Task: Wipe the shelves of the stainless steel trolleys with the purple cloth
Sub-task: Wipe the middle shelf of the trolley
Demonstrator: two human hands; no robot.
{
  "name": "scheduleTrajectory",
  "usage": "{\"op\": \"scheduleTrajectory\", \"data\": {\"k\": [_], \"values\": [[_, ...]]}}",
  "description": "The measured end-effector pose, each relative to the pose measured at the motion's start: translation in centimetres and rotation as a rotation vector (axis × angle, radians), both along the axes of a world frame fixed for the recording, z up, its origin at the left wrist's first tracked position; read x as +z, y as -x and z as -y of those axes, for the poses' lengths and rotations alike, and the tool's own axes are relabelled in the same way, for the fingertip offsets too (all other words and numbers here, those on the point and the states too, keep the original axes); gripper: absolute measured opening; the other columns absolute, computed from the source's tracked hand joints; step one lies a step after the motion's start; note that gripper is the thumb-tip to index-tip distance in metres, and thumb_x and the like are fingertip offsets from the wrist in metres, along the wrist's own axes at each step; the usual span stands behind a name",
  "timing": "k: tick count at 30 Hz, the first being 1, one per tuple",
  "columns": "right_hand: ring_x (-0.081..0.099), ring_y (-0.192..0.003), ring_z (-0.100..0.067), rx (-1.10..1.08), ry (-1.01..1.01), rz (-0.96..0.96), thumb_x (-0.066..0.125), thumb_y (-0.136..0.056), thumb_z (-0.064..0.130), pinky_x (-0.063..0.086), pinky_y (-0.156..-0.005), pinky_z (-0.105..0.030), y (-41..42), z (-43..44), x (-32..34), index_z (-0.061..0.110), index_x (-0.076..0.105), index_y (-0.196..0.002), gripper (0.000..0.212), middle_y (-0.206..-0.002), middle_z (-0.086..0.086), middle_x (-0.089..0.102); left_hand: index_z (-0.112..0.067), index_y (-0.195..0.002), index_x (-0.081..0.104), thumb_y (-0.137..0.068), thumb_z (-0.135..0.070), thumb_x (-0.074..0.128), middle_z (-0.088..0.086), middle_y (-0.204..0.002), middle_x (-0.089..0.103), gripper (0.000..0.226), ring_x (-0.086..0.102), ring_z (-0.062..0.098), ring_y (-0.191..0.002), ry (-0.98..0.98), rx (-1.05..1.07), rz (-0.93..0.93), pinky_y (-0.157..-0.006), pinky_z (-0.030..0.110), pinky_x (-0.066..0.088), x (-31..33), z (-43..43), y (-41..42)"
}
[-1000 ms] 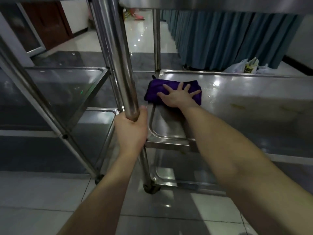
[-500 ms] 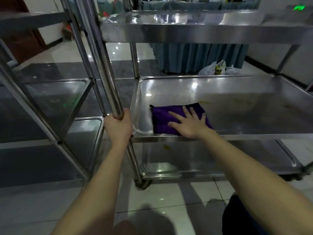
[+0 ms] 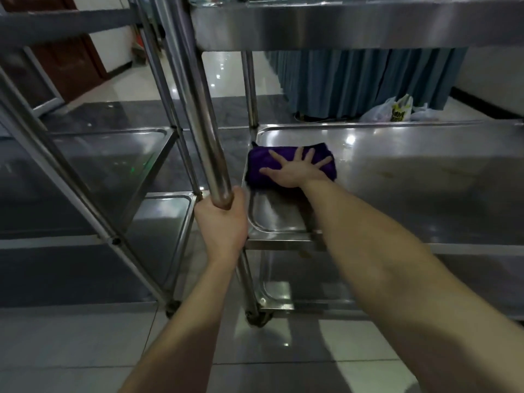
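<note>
A folded purple cloth (image 3: 261,163) lies on the middle shelf (image 3: 411,180) of the stainless steel trolley, close to its left rim. My right hand (image 3: 295,171) presses flat on the cloth with fingers spread. My left hand (image 3: 222,222) grips the trolley's near upright post (image 3: 198,109) just beside the shelf's front left corner. The top shelf (image 3: 340,26) hangs overhead and the bottom shelf (image 3: 306,290) shows below.
A second steel trolley (image 3: 113,154) stands close on the left with its own shelves and posts. Blue curtains (image 3: 368,80) and plastic bags (image 3: 397,110) sit behind. A brown door (image 3: 68,58) is at the far left. Glossy tiled floor lies below.
My right hand has pushed the cloth away from the front rim toward the back left of the middle shelf. My left hand keeps its grip on the post.
</note>
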State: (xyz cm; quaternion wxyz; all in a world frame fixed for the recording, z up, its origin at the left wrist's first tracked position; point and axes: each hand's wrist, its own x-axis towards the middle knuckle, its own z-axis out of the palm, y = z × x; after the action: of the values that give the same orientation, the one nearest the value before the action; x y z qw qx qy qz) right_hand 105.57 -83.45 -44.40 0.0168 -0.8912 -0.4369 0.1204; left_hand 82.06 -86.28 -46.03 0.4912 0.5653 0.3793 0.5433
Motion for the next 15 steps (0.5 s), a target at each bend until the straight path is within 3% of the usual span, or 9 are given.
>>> {"op": "scheduleTrajectory", "data": {"k": [3, 5, 8, 11, 13, 15], "values": [[-0.021, -0.16, -0.051, 0.1, -0.025, -0.012, 0.02, -0.097, 0.087, -0.02, -0.11, -0.087, 3.1, -2.2, -0.4, 0.055, 0.002, -0.168, 0.08, -0.178, -0.019, -0.015, -0.019, -0.058, 0.047, -0.088, -0.037, 0.068, 0.008, -0.053, 0.047, 0.041, 0.047, 0.022, -0.05, 0.015, 0.019, 0.0, -0.052, 0.034, 0.04, 0.1, -0.2, -0.1], [-0.023, -0.16, -0.048, 0.132, -0.02, -0.024, 0.019, -0.099, 0.085, -0.02, -0.112, -0.085, 4.7, -0.7, -0.7, 0.055, 0.0, -0.167, 0.078, -0.179, -0.015, -0.017, -0.014, -0.058, 0.049, -0.089, -0.032, 0.068, 0.003, -0.05, 0.048, 0.041, 0.047, 0.018, -0.046, 0.009, 0.031, -0.001, -0.047, 0.029, 0.039, 0.3, 0.0, 0.0], [-0.024, -0.161, -0.045, 0.197, -0.023, -0.026, 0.016, -0.096, 0.088, -0.022, -0.113, -0.083, 7.2, 4.0, -1.6, 0.06, -0.003, -0.165, 0.077, -0.179, -0.01, -0.019, -0.008, -0.06, 0.053, -0.091, -0.027, 0.068, -0.001, -0.05, 0.05, 0.04, 0.049, 0.015, -0.05, -0.003, 0.065, -0.035, -0.051, 0.032, 0.043, 0.7, 0.1, 0.0], [-0.021, -0.163, -0.04, 0.226, -0.061, -0.016, 0.017, -0.097, 0.085, -0.023, -0.116, -0.079, 8.8, 8.5, -2.4, 0.066, -0.001, -0.162, 0.07, -0.18, -0.006, -0.015, 0.005, -0.068, 0.06, -0.092, -0.029, 0.069, 0.024, -0.061, 0.061, 0.044, 0.057, 0.024, -0.055, 0.032, 0.066, -0.061, -0.057, 0.046, 0.053, 1.0, 0.3, 0.2], [-0.018, -0.164, -0.035, 0.222, -0.074, -0.034, 0.018, -0.097, 0.082, -0.021, -0.119, -0.075, 8.0, 10.7, -2.3, 0.067, 0.001, -0.161, 0.068, -0.181, 0.0, -0.013, 0.0, -0.066, 0.061, -0.091, -0.034, 0.069, 0.024, -0.062, 0.063, 0.042, 0.062, 0.029, -0.055, 0.052, 0.063, -0.101, -0.058, 0.047, 0.057, 1.2, 0.4, 0.5], [-0.015, -0.165, -0.031, 0.191, -0.08, -0.044, 0.017, -0.094, 0.082, -0.018, -0.123, -0.072, 5.4, 13.6, -2.3, 0.068, 0.002, -0.16, 0.069, -0.181, 0.005, -0.011, -0.012, -0.061, 0.057, -0.087, -0.037, 0.069, 0.014, -0.057, 0.058, 0.038, 0.061, 0.024, -0.053, 0.067, 0.064, -0.128, -0.057, 0.044, 0.057, 1.6, 0.6, 0.8]]}}
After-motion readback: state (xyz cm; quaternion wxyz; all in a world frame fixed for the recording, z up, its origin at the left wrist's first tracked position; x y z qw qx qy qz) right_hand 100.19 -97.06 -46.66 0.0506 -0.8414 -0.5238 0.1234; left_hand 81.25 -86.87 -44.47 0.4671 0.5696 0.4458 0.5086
